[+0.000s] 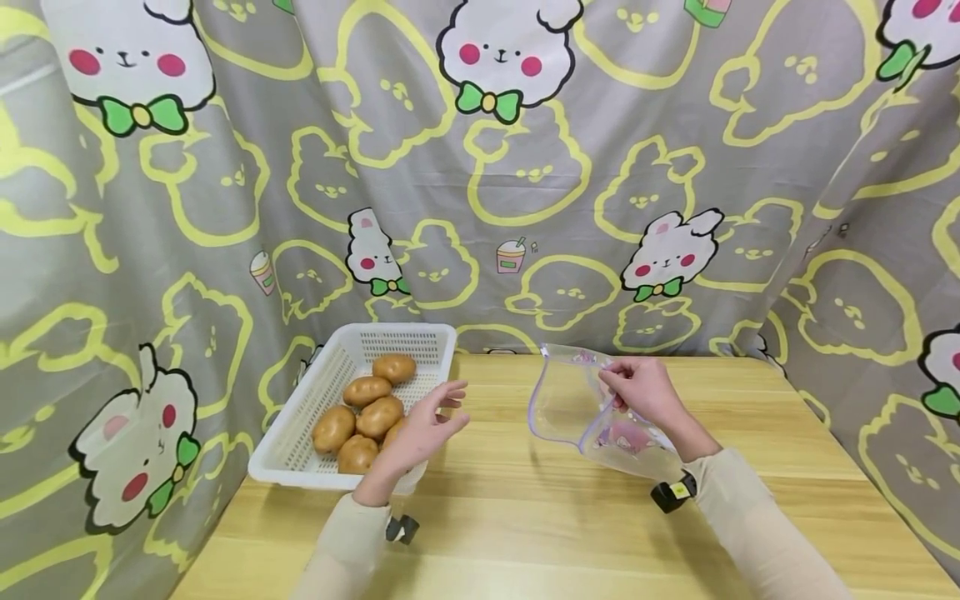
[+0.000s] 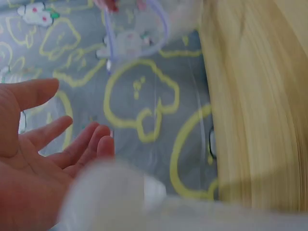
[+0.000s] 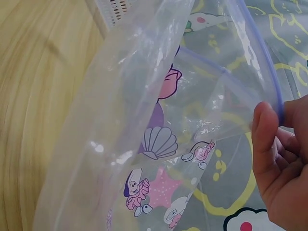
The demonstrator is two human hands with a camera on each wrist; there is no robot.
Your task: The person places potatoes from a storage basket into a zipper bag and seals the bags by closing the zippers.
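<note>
My right hand (image 1: 642,390) pinches the rim of a clear plastic zip bag (image 1: 573,400) between thumb and fingers. Purple edging runs round the bag's mouth, which gapes toward the left. In the right wrist view the bag (image 3: 159,142) shows printed shells and a pink starfish, with the right hand (image 3: 281,159) at its purple edge. My left hand (image 1: 422,433) is held over the right side of a white basket (image 1: 281,454), fingers spread and holding nothing. Several brown potatoes (image 1: 378,417) lie in the basket, one partly hidden by that hand. The left wrist view shows the left hand (image 2: 48,149) with loosely bent fingers.
The basket stands at the left of a wooden table (image 1: 510,525). A grey curtain (image 1: 525,192) with yellow outlines and cartoon animals hangs behind the table and along both sides. Black wrist-camera mounts (image 1: 672,492) sit below both wrists.
</note>
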